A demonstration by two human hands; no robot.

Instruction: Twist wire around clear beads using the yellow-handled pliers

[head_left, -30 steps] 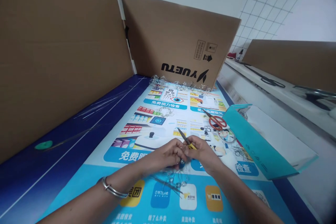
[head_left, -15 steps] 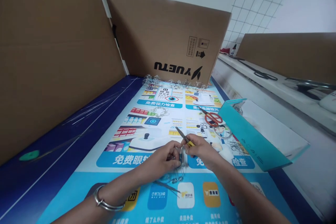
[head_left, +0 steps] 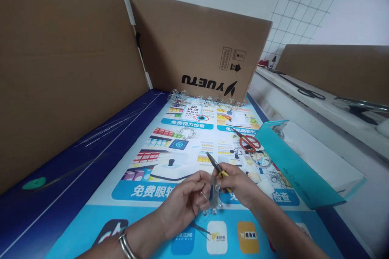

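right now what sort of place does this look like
Probably a makeshift handcraft bench: yellow-handled pliers in use, red-handled scissors and wire bits on a printed advertising poster, with cardboard box panels propped alongside.

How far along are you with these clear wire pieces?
Seemingly done: the clear pieces heaped along the box's foot. In hand: the left hand holds a clear beaded piece, the right hand grips yellow-handled pliers beside it. Left, perhaps: the wire tangle on the poster mat.

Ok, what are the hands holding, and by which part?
Right hand grips yellow-handled pliers by the handle; left hand pinches a clear beaded piece at its upper end.
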